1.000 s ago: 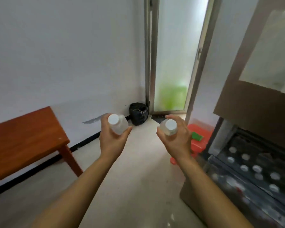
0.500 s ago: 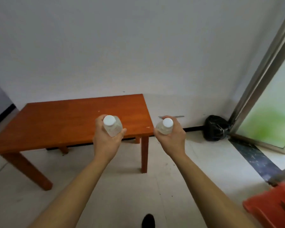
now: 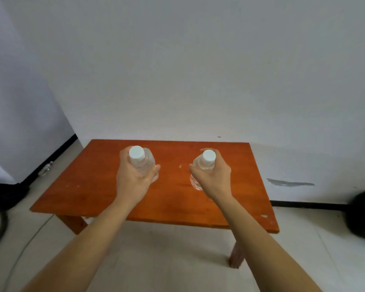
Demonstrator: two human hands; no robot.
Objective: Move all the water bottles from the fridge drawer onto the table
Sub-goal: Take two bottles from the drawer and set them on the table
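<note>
Currently each hand grips one capped water bottle upright over the worktop [image 3: 89, 186]: left hand [image 3: 135, 178] on the left bottle [image 3: 141, 162], right hand [image 3: 214, 179] on the right bottle [image 3: 203, 163]. Step: placement. Next, lower both bottles squarely, then release.

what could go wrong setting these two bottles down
The left hand and right hand grip the left water bottle and right water bottle near the top; a base landing tilted might tip. The left hand hides its bottle's base, so height over the wooden table could be misjudged.
</note>
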